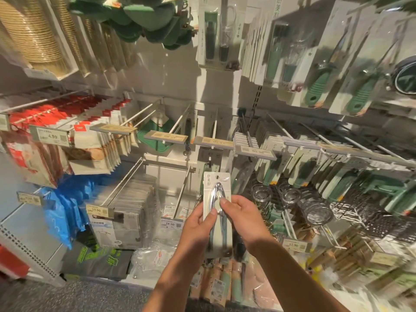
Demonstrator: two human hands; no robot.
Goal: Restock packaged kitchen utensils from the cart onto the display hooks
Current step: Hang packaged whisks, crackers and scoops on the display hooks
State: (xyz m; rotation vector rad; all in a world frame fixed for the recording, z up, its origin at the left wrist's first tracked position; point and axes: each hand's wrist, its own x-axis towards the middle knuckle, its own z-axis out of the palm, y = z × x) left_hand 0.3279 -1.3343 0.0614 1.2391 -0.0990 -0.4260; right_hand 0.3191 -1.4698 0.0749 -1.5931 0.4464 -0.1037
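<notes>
packaged nutcracker [217, 199], price-tagged hooks [203, 140] above, perhaps empty

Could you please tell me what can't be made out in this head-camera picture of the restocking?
- Lower end of the white carded pack with the silver metal cracker: covered by the left hand and right hand gripping it.
- Cart: not in view.
- Green-handled packaged utensils at upper right: motion blur smears their print.
- Flat grey price tag: seen edge-on, figures unreadable.
- Target hook: cannot tell.

packaged utensil [217, 206] between both hands, before the display hooks [180, 122]
</notes>
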